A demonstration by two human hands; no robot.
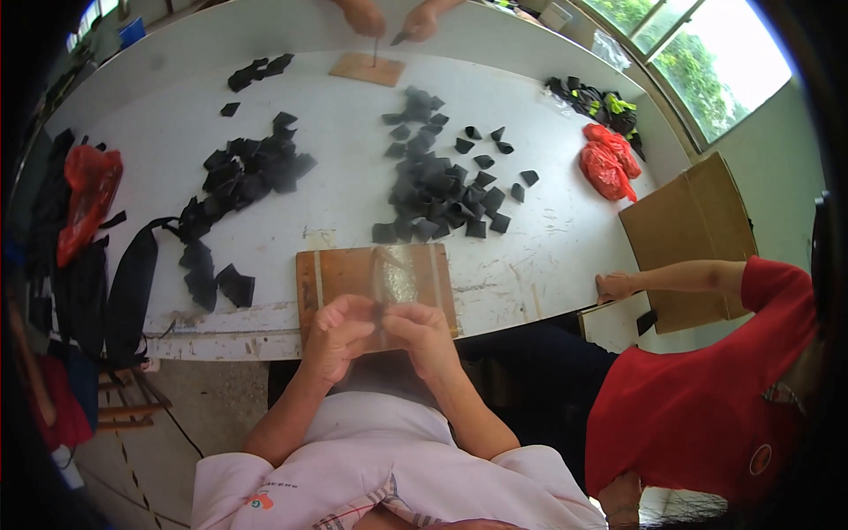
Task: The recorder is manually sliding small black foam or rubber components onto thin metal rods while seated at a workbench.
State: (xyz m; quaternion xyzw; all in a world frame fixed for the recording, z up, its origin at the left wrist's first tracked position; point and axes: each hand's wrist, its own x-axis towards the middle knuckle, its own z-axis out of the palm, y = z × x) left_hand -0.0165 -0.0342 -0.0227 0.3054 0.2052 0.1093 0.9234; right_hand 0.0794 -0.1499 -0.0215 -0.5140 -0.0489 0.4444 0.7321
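Note:
Close in front of my body, my left hand point(337, 334) and my right hand point(422, 336) meet fingertip to fingertip. Both are closed in a pinch on a small dark piece point(380, 315), too blurred and covered to tell its exact kind. Beneath and just beyond them, a wooden board point(331, 267) lies at the table's near edge. A shiny translucent strip point(395, 272) runs down its middle. Past the board spreads a heap of small black pieces point(437, 187), several of them curled into cone-like shapes.
More flat black pieces point(252, 168) lie to the left, by a red plastic bag point(88, 190). Another red bag point(608, 163) is at right. Across the table, someone's hands point(389, 19) work over a small board point(367, 69). A red-sleeved person point(698, 389) sits right, near a cardboard box point(693, 243).

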